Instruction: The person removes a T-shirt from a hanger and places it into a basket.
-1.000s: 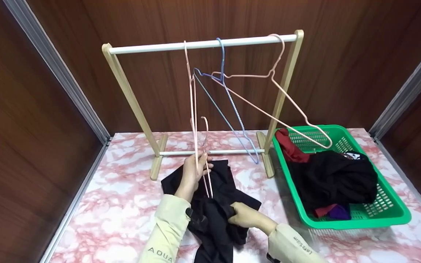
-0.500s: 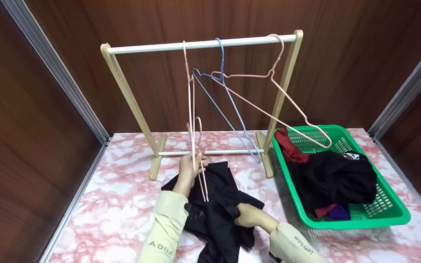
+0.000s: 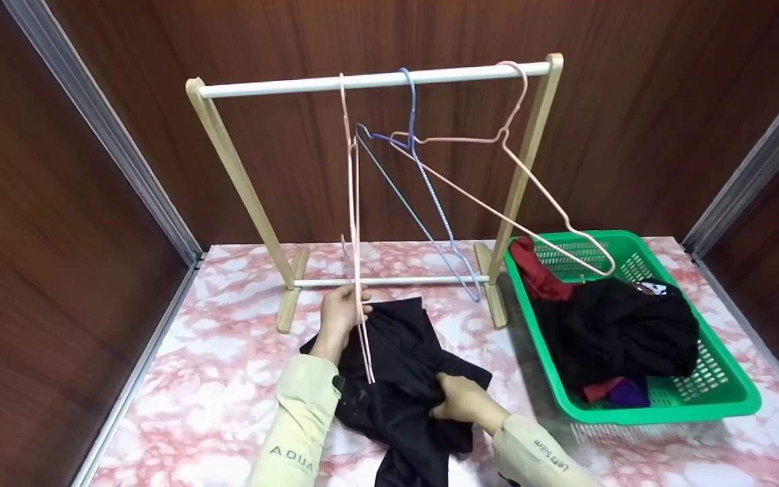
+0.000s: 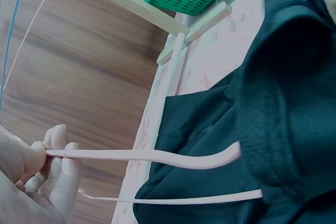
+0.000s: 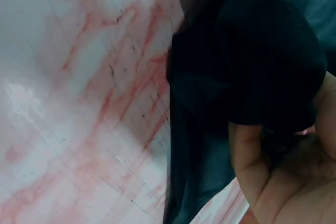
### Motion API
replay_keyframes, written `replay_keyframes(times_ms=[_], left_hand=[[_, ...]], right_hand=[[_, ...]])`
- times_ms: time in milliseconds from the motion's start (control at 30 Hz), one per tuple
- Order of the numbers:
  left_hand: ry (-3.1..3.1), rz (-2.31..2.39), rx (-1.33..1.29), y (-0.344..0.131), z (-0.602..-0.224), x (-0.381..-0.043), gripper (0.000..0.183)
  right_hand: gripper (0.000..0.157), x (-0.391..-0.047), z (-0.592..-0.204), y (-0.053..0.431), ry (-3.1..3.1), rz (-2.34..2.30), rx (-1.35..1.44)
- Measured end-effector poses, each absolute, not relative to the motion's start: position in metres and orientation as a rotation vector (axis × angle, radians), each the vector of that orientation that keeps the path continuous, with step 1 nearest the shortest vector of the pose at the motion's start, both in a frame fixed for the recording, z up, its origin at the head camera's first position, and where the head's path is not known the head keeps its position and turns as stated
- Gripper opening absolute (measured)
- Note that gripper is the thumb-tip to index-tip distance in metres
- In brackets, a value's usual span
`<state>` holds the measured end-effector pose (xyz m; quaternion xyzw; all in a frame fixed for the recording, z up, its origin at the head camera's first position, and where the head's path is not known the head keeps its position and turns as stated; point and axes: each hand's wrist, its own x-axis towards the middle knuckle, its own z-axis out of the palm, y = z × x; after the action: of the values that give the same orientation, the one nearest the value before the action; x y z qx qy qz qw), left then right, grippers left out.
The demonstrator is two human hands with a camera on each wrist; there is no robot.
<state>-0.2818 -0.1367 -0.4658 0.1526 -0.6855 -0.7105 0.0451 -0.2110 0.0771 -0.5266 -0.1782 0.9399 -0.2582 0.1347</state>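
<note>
My left hand [image 3: 343,312] pinches a pink clothes hanger [image 3: 366,358] between thumb and fingers. In the left wrist view, the hanger [image 4: 142,155] reaches with one end into the opening of a black garment [image 4: 283,114], which hides that tip. The garment [image 3: 399,358] lies crumpled on the table in the head view. My right hand [image 3: 460,400] grips its edge on the right. In the right wrist view, the dark cloth [image 5: 268,61] covers most of that hand's fingers [image 5: 247,153].
A rack with a white rail [image 3: 281,88] stands behind my hands. From it hang two pink hangers, one [image 3: 351,176] just in front of my left hand, and a blue hanger [image 3: 433,193]. Right of it, a green basket [image 3: 656,411] holds dark, red and purple clothes.
My left hand has moved left and slightly nearer me, carrying the pink hanger, whose end sits lower at the garment. The right hand, holding the cloth, has shifted slightly right.
</note>
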Motion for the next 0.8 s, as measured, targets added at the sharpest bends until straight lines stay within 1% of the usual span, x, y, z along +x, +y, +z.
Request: replay_keyframes(times_ms=[67,133,200,300,433,500,533,667,733,800], left_hand=[[-2.082,-2.175,0.484,-0.139,-0.464,-0.281,0.03],[-2.073,-2.168,0.491,-0.142,-0.462,-0.28,0.031],[-2.056,-2.169,0.492,-0.144,-0.461,-0.279,0.033],[-2.029,-2.186,0.478,-0.147,-0.458,-0.279,0.036],[-2.013,-2.25,0.438,-0.15,-0.454,-0.279,0.036],[-2.013,-2.289,0.425,-0.151,-0.452,-0.28,0.035],[-2.016,-2.308,0.421,-0.151,-0.452,-0.28,0.034],[-1.951,-2.411,0.403,-0.153,-0.447,-0.279,0.04],[-1.89,-2.451,0.403,-0.153,-0.443,-0.279,0.04],[-1.827,-2.471,0.409,-0.154,-0.439,-0.279,0.041]], right_hand=[[0.028,-0.21,-0.527,0.076,2.763,-0.718,-0.531],[0.02,-0.209,-0.527,0.076,2.801,-0.685,-0.521],[0.018,-0.21,-0.527,0.076,2.814,-0.672,-0.489],[0.024,-0.213,-0.525,0.078,2.786,-0.737,-0.437],[0.046,-0.222,-0.514,0.086,2.693,-0.979,-0.354],[0.053,-0.228,-0.505,0.092,2.64,-1.116,-0.29],[0.059,-0.23,-0.5,0.095,2.605,-1.184,-0.245],[0.066,-0.241,-0.473,0.112,2.465,-1.429,-0.082],[0.064,-0.245,-0.46,0.123,2.404,-1.543,-0.046],[0.054,-0.247,-0.449,0.135,2.375,-1.618,-0.067]])
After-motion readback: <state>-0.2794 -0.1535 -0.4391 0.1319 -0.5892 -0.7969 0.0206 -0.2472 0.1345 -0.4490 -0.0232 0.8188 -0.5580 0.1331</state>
